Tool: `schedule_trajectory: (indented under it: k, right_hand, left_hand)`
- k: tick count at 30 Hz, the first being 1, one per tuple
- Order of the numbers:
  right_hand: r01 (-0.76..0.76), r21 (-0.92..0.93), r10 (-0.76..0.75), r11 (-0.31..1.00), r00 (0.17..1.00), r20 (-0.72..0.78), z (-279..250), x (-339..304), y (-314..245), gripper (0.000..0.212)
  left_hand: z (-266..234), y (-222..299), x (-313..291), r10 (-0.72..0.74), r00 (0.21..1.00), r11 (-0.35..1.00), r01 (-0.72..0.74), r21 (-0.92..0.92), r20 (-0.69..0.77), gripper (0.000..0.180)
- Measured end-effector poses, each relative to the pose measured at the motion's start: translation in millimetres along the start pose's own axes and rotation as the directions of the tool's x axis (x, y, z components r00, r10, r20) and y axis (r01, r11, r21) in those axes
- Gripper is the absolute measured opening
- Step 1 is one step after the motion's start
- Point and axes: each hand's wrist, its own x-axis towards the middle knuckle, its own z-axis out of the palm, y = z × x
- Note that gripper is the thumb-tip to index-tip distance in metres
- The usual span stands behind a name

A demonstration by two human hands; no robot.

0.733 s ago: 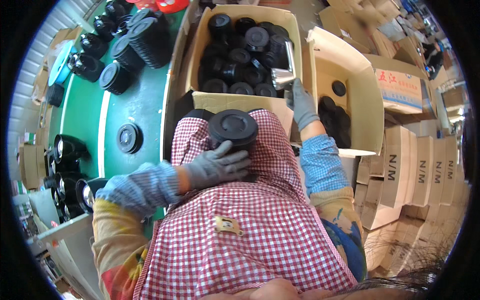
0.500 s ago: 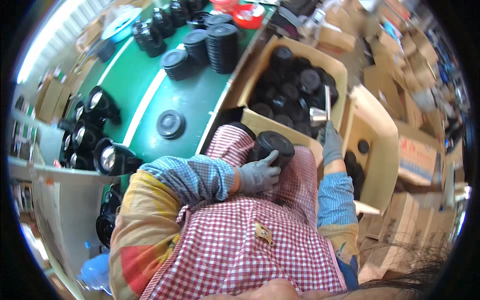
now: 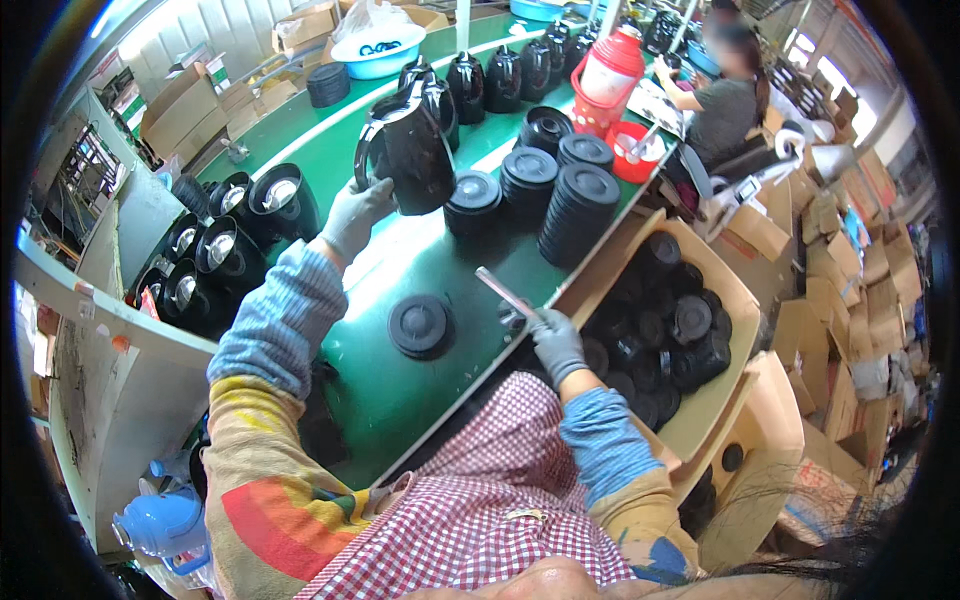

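Note:
My gloved left hand is closed on the lower handle end of a glossy black jug, above the green table. A metal hammer-like tool, with a silver rod and a rounder metal part, is in my closed right hand at the table's right edge. Between my hands lies a round black lid, flat on the table. Stacks of similar lids stand just beyond. The grip on the tool is partly hidden by my fingers.
Black jugs stand in a row at the back; open-topped ones lie at left. A carton of black lids sits right of the table. Beyond are a red bucket, a red basin and a seated person.
My left hand has gone from a black round piece on my lap to the jug on the table side. My right hand has moved left from the carton with the tool. The view has shifted.

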Motion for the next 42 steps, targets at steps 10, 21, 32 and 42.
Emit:
schedule_trajectory:
  k: [10, 21, 32, 42]
  right_hand:
    - [0.5, -0.422, -0.545, 0.756, 0.838, 0.016, -17.3, -5.7, -37.0, 0.04]
    - [-0.219, -0.053, 0.212, 0.974, 0.97, -0.122, -143.3, -156.7, 33.6, 0.032]
    - [0.002, -0.117, -0.018, 0.993, 0.991, -0.13, -157.8, -187.8, 30.2, 0.029]
    - [0.294, -0.264, -0.347, 0.919, 0.92, -0.182, -182.3, -227.5, -45.6, 0.03]
  left_hand:
    - [-42.8, -115.6, 233.2, 0.185, 0.682, 0.973, -0.029, 0.227, -0.708, 0.026]
    - [-59.8, 27.8, 144.9, 0.453, 0.888, -0.108, -0.033, 0.994, 0.079, 0.041]
    - [-129.0, 68.5, 5.1, 0.222, 0.958, -0.462, -0.06, 0.885, 0.18, 0.052]
    - [117.5, 107.2, -166.7, 0.177, 0.359, -0.18, -0.904, 0.388, 0.917, 0.026]
